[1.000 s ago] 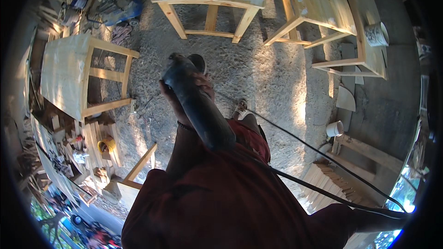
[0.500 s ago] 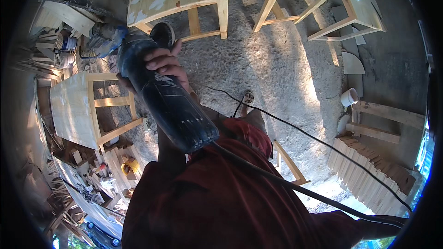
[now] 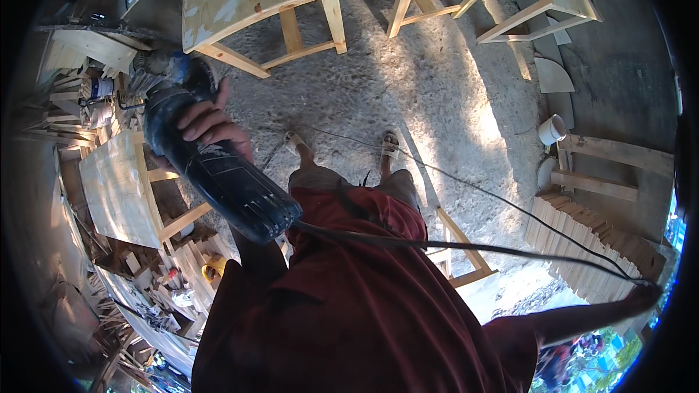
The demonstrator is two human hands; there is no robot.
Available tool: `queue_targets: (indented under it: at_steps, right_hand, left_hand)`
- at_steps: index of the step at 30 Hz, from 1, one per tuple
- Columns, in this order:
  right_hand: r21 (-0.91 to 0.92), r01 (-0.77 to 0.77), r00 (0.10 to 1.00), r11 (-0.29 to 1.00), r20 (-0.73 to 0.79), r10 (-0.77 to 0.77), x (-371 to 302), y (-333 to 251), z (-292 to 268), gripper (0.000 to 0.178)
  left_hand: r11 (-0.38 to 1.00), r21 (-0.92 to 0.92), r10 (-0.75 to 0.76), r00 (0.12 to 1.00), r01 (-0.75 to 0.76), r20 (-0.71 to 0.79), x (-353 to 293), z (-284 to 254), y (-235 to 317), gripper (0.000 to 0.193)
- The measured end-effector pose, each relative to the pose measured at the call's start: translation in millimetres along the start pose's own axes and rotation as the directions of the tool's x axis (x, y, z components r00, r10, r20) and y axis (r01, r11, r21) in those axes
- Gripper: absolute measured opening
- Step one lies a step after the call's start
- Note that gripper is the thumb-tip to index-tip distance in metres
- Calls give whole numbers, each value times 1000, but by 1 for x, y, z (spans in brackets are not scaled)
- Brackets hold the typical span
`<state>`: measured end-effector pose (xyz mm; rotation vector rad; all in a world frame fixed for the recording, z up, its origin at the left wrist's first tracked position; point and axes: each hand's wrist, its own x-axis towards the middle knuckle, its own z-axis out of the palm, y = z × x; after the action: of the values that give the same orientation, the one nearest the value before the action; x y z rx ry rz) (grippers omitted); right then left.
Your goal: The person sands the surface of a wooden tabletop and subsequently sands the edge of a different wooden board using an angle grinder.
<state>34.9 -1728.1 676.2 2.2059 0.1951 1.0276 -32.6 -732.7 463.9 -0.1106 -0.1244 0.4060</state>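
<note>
On the left, my left hand (image 3: 215, 127) is wrapped round the body of a corded power tool, shaped like an angle grinder (image 3: 237, 193). The tool is black and dusty, and its head points up and away to the left. From its rear end a black cord (image 3: 408, 241) runs across my red garment to the right. My right arm is stretched far out to the right. At its end my right hand (image 3: 644, 294), small and dark near the picture's rim, closes on the cord where the two stretches of it meet.
Pale wooden tables (image 3: 266, 0) stand ahead, and another lies tipped on its side (image 3: 120, 189) at left. Wood offcuts pile up at lower left. At right are a white bucket (image 3: 553, 129) and a row of stacked wood strips (image 3: 575, 240). The cord also trails over the rough floor (image 3: 444, 102).
My left hand and the grinder have shifted left. The right arm has swung up and outward, so my right hand shows at the right with the cord. Both feet are now visible.
</note>
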Motion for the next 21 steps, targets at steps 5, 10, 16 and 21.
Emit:
queue_targets:
  at_steps: [5, 10, 16, 21]
  right_hand:
    - [695, -705, 557, -139, 664, 499, -160, -135, 65, 6]
    - [76, -516, -69, -853, 989, 130, -220, -325, 11, 14]
    - [-179, -771, -205, 612, 978, 28, -273, -390, 9, 24]
    - [657, -753, 652, -49, 733, -194, 96, -540, -122, 42]
  left_hand:
    - [995, 99, -16, 1000, 15, 11, 17, 5, 24, 141]
    - [909, 383, -249, 951, 163, 186, 35, 44, 14, 141]
    - [655, 526, -747, 569, 543, 343, 123, 78, -15, 136]
    - [534, 524, -845, 425, 663, 324, 144, 117, -115, 85]
